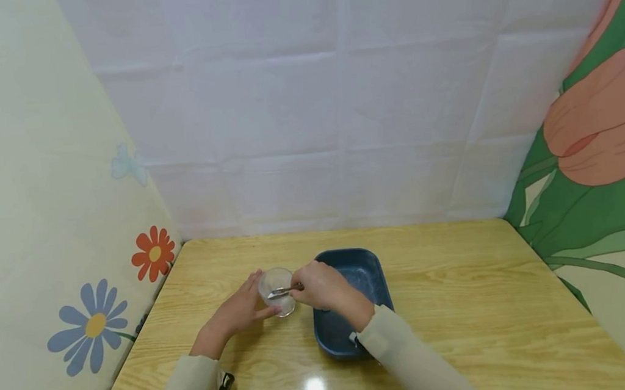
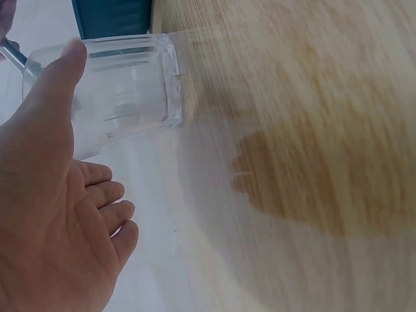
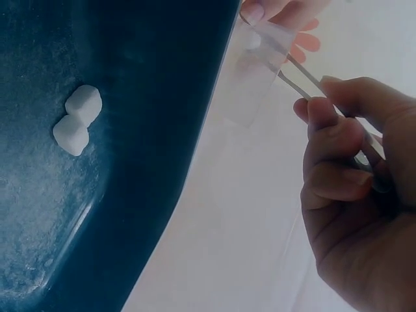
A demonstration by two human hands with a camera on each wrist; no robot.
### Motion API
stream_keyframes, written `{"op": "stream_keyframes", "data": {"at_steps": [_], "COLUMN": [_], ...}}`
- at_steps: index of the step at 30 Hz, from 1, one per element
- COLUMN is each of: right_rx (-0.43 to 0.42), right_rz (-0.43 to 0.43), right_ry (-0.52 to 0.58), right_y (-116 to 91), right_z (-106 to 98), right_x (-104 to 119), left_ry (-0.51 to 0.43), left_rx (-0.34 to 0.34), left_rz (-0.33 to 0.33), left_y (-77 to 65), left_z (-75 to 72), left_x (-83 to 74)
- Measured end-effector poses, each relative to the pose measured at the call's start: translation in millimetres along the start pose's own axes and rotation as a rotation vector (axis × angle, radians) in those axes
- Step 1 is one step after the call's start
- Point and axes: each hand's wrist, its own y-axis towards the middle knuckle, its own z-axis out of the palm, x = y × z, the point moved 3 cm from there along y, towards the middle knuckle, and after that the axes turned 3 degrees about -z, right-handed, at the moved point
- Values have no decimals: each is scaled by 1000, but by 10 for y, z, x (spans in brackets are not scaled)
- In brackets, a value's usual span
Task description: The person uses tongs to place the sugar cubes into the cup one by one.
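My left hand holds a clear cup upright on the table, thumb on the near side and fingers toward the far side. In the left wrist view the thumb presses along the wall of the cup. My right hand pinches a pair of slim metal tongs, whose tips reach into the cup's mouth. Through the cup's wall a whitish lump shows near the tips. Two white lumps lie touching each other in a dark blue tray, under my right wrist.
The wooden table extends on both sides of the tray. A white sheet hangs behind it. Flower-printed walls stand at left and right. A small black item sits at the left sleeve's cuff.
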Motion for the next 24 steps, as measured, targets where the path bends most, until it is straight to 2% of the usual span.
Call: {"op": "stream_keyframes", "data": {"at_steps": [12,24], "right_rx": [-3,-87], "right_rz": [20,-8], "right_ry": [11,18], "right_y": [-26,-140], "right_z": [-31,-281], "right_x": [4,-41], "left_ry": [-3,17], "left_rx": [20,6], "left_rz": [-25,-16], "left_y": [-10,-4], "left_z": [-9,-25], "left_x": [-21,-24]}}
